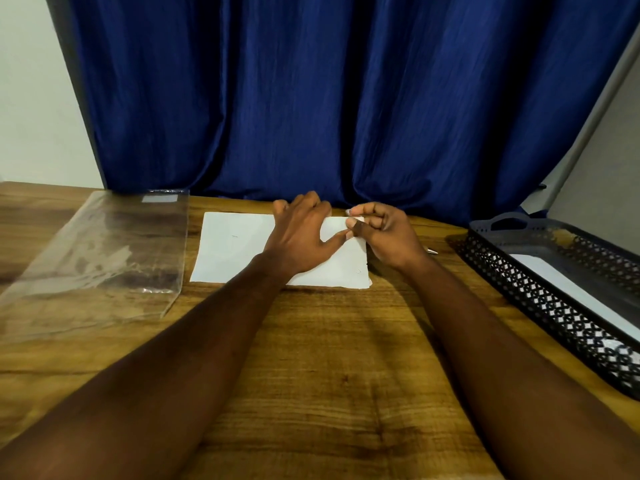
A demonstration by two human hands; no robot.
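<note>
A white sheet of paper [235, 247] lies flat on the wooden table [311, 358], near its far edge. My left hand [301, 233] rests on the paper's middle with fingers spread and the thumb stretched to the right. My right hand [384, 233] is at the paper's far right corner, where thumb and forefinger pinch the paper's edge and the other fingers are curled. Both forearms reach in from the bottom of the view.
A clear plastic sleeve [100, 251] lies on the table to the left. A black lattice tray [540, 296] holding white paper stands at the right. A pen tip [432, 251] shows behind my right wrist. A blue curtain [329, 98] hangs behind the table.
</note>
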